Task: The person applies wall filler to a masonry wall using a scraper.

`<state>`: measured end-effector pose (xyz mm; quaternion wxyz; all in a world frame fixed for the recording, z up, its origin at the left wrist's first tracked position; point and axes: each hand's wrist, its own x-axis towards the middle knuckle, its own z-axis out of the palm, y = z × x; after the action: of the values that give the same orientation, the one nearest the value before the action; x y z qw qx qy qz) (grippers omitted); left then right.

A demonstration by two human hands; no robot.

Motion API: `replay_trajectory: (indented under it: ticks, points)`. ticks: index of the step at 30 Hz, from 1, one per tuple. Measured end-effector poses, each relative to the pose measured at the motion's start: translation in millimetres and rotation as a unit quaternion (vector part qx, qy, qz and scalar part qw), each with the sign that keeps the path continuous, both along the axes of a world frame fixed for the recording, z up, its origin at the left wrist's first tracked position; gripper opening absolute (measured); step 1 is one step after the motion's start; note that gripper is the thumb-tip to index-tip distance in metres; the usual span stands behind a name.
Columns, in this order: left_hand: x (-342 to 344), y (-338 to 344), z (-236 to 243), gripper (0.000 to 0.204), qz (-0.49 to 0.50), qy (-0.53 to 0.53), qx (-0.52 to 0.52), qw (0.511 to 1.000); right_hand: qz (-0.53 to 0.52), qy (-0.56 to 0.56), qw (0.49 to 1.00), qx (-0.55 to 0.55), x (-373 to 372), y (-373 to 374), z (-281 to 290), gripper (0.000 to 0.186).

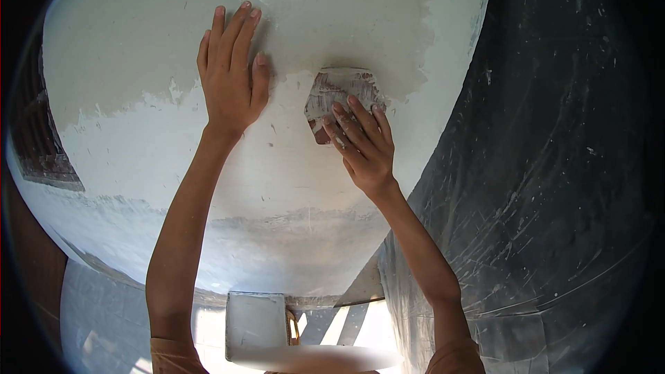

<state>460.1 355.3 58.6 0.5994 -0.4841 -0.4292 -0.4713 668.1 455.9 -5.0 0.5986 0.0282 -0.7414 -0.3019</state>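
Left hand: laid flat on the pale plastered wall, fingers close together and pointing up, gripping nothing.
Right hand: fingers stretched out and pressed flat on the back of a sanding pad, holding it against the wall rather than pinching it.
Sanding pad: small, flat, reddish where the dust-caked white has worn through; right of the left hand, at the edge of the greyer upper patch.
Handling, judged: light, thin and somewhat flexible; likely to slip or fold under uneven pressure, so best held with fingertips spread across its back.
Surroundings: dark scratched surface to the right; pale box-like object near the lower edge.
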Motion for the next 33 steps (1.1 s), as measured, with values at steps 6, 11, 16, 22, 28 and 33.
replay_trajectory:
  ticks: [6, 11, 16, 22, 28, 33]
  points:
    - [-4.0, 1.6, -1.7, 0.051, -0.005, -0.001, 0.006, 1.000, -0.010, -0.009, 1.000, -0.016, -7.8, 11.5, -0.5, 0.027]
    - [-3.1, 0.4, -2.2, 0.050, -0.012, -0.001, 0.012, 1.000, -0.031, -0.056, 0.997, -0.045, -1.0, 10.6, -0.9, 0.030]
    - [-4.6, 3.4, -0.2, 0.049, -0.042, -0.008, 0.035, 0.998, -0.030, -0.081, 0.993, -0.080, 3.4, 8.6, -5.2, 0.033]
    - [-1.5, -0.5, -1.9, 0.049, -0.024, -0.005, 0.008, 1.000, -0.034, -0.130, 0.986, -0.098, 22.1, -3.0, -30.6, 0.034]
    - [6.6, -3.5, 2.7, 0.047, -0.006, -0.021, -0.007, 1.000, 0.072, -0.011, 0.991, -0.112, 46.6, -39.5, 2.1, 0.039]
    - [14.2, -0.4, 9.8, 0.047, 0.025, -0.037, -0.002, 0.999, 0.154, 0.143, 0.942, -0.260, 33.8, -40.9, 44.2, 0.046]
